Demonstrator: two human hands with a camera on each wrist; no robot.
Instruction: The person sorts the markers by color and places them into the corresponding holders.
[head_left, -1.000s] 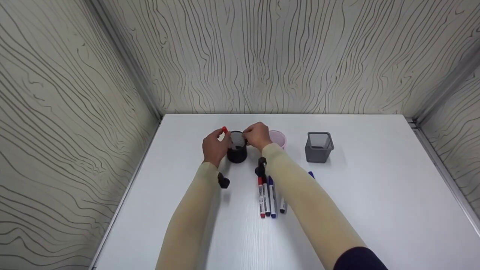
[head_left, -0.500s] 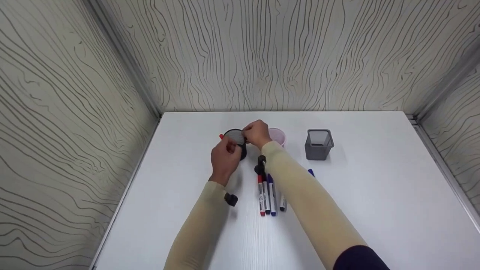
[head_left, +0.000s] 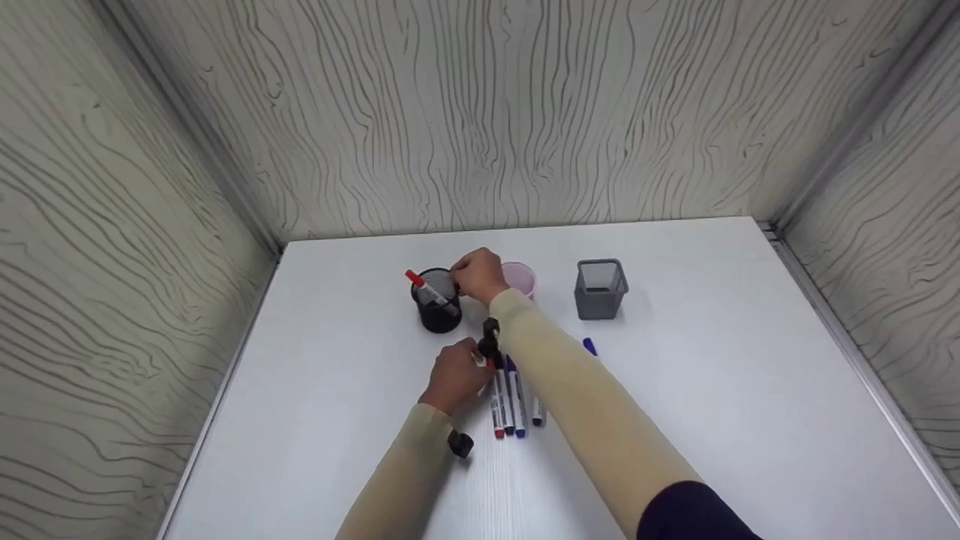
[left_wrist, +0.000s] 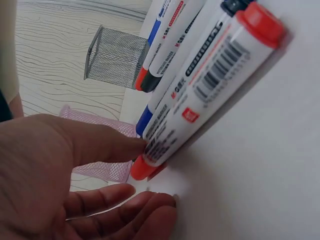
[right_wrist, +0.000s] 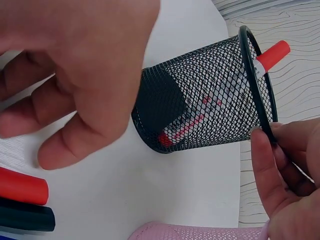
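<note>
Left wrist: fingers [left_wrist: 107,144] perhaps against marker [left_wrist: 200,92]

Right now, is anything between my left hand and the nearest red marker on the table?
Nothing visible: your left hand is right at the nearest red marker, by its capped end. The neighbouring black marker lies on the far side.

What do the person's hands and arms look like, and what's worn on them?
The left hand and right hand are bare. The pale beige left sleeve and matching right sleeve each have a small, blocky black device near the cuff. A dark sleeve shows higher up on the right.
</note>
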